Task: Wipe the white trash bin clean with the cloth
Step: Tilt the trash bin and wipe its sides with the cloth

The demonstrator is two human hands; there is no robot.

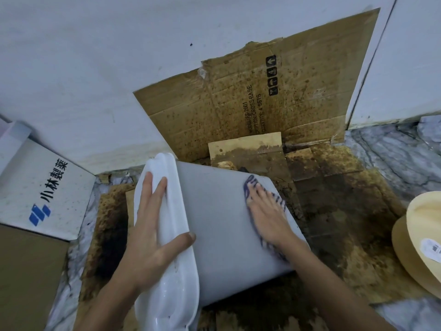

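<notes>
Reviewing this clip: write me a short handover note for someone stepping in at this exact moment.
Left hand: fingers lie flat over the lid end of the white bin, thumb on its side, steadying it.
Right hand: flat, pressing the striped cloth on the bin's side, near the base.
The bin lies on its side on stained cardboard.
Done: the upward side looks clean.
Left: lid, the hidden underside and the base, none of which I can judge.
</notes>
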